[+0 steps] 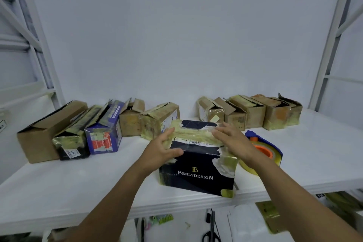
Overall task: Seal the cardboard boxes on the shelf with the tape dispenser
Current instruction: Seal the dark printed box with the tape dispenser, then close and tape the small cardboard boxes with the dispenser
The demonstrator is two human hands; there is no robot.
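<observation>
A dark navy box (196,173) printed "BENLYDESIGN" stands at the front of the white shelf (78,188), with yellowish tape across its closed top. My left hand (164,148) grips the box's top left edge, thumb on the front face. My right hand (233,141) lies flat with fingers spread on the top right, pressing on the tape. The blue tape dispenser (269,148) with an orange core and a yellowish roll lies on the shelf just right of the box, behind my right wrist.
Several worn cardboard boxes with open flaps line the back of the shelf: one group at the left (78,129) and one at the right (253,112). White shelf uprights stand at both sides. Scissors (212,232) and pens lie on a lower level.
</observation>
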